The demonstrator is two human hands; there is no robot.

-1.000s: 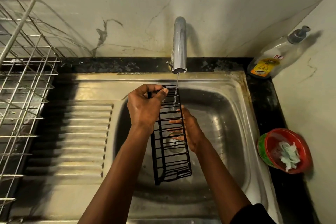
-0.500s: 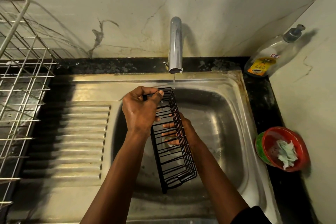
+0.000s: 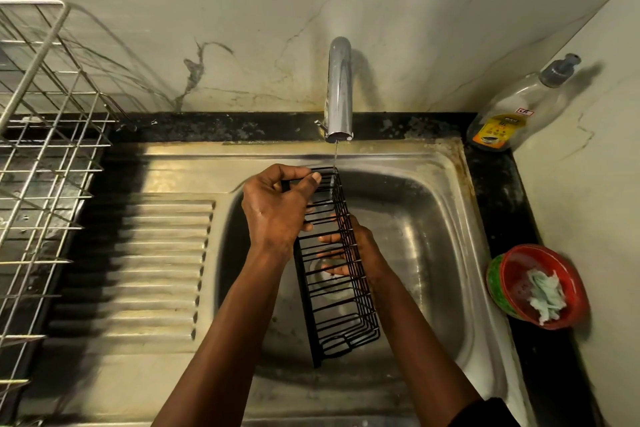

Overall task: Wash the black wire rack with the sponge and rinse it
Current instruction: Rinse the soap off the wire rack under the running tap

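Rack of black wire (image 3: 341,319), upended over steel sink basin (image 3: 433,236), top under thin tap stream (image 3: 335,156), likely for rinsing. Pinched at top rim by left grip (image 3: 273,211); braced behind by flat-fingered right grip (image 3: 363,253).

The wire rack (image 3: 309,319) is showing black against the silver-grey sink (image 3: 398,156), whose draining board (image 3: 156,253) is carrying parallel ribs. The tabletop (image 3: 498,191) is looking black with pale speckles. At its right edge a bowl (image 3: 512,263) is showing red inside, green outside; in its far right corner a clear bottle (image 3: 519,104) is wearing a yellow label (image 3: 498,130). The wall (image 3: 242,10) is showing cream with grey veins.
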